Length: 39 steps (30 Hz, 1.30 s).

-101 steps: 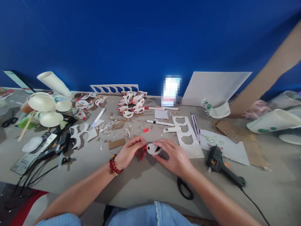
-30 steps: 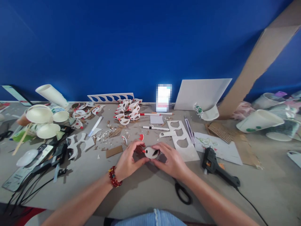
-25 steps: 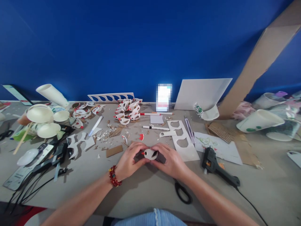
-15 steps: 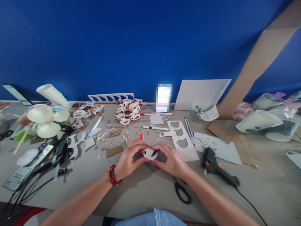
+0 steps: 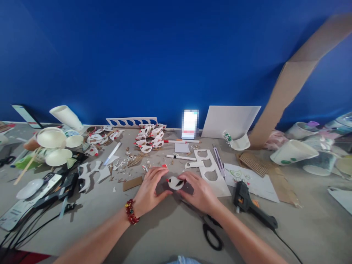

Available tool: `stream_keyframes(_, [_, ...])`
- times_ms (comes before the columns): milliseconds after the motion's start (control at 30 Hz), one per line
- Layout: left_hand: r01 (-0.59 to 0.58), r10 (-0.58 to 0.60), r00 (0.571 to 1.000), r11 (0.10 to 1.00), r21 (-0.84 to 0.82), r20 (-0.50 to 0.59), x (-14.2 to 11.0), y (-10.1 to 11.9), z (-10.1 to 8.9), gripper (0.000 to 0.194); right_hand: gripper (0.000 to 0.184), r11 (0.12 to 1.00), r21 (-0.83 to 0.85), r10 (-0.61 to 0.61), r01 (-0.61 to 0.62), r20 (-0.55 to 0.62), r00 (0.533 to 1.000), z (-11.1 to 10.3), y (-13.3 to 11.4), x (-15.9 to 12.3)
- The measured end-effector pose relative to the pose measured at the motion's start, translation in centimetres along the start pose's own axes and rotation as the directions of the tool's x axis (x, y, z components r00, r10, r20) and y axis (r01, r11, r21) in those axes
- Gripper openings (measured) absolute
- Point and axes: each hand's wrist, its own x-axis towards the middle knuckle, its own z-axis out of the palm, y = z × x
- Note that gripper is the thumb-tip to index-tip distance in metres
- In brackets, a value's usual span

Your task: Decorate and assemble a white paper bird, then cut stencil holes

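A small white paper bird (image 5: pixel 175 182) with a red beak and a dark wing sits between both hands, just above the grey table (image 5: pixel 154 234). My left hand (image 5: pixel 150 190), with a red bead bracelet at the wrist, pinches the bird's beak end with curled fingers. My right hand (image 5: pixel 200 191) grips its tail end, fingers closed round it. A cluster of similar finished birds (image 5: pixel 150 136) lies farther back, and more cut pieces (image 5: pixel 100 136) lie to its left.
Black scissors (image 5: pixel 210 231) lie near my right wrist, a black glue gun (image 5: pixel 249 203) with cord to the right. A white cut-out sheet (image 5: pixel 211 170), markers (image 5: pixel 180 157), cardboard scrap (image 5: pixel 132 183), paper cups (image 5: pixel 288 152), bowls (image 5: pixel 52 138) and cables (image 5: pixel 30 220) crowd the sides.
My hands have kept hold of the bird with small finger shifts. The view has tilted upward, so everything on the table sits lower in the picture.
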Motion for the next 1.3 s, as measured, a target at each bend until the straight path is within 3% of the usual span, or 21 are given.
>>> stream_keyframes(100, [0.043, -0.04, 0.999, 0.994, 0.098, -0.032, 0.1, -0.3, -0.1, 0.061, 0.024, 0.996, -0.061, 0.053, -0.058, -0.087, 0.995, -2.0, 0.9, 0.3])
stream_keyframes(200, [0.05, -0.038, 0.996, 0.988, 0.149, -0.08, 0.1, -0.4, -0.1, 0.053, 0.025, 0.99, -0.046, 0.122, -0.131, -0.17, 0.978, -3.7, 1.3, 0.6])
stream_keyframes(267, [0.045, -0.032, 0.995, 0.988, 0.147, -0.091, 0.1, -0.4, 0.0, 0.043, 0.025, 0.992, -0.007, 0.121, -0.124, -0.161, 0.98, -4.0, 1.2, 0.6])
stream_keyframes(467, [-0.029, 0.033, 0.999, 0.982, 0.187, -0.016, 0.0, 0.3, 0.9, 0.027, 0.028, 0.996, 0.031, 0.087, -0.085, -0.065, 0.994, -2.8, 0.6, 0.5])
stream_keyframes(733, [-0.089, 0.065, 0.994, 0.942, 0.324, 0.084, 1.1, 2.0, 1.4, 0.026, 0.025, 0.972, -0.215, 0.074, -0.093, -0.094, 0.993, -1.6, 2.2, 0.1])
stream_keyframes(933, [-0.081, 0.038, 0.992, 0.929, 0.362, 0.123, 2.1, 2.0, 1.5, 0.005, 0.024, 0.959, -0.267, 0.074, -0.097, -0.096, 0.993, -0.8, 2.1, -0.1])
stream_keyframes(1167, [-0.189, 0.135, 0.976, 0.919, 0.346, 0.172, -1.2, 2.8, 0.0, 0.008, 0.026, 0.97, -0.235, 0.068, -0.065, 0.004, 0.998, 0.2, 1.7, -0.2])
stream_keyframes(1300, [-0.144, 0.107, 0.987, 0.926, 0.349, 0.124, -3.3, 2.2, -0.8, 0.009, 0.039, 0.966, -0.257, 0.02, -0.015, 0.018, 1.0, 0.2, 1.4, -0.3])
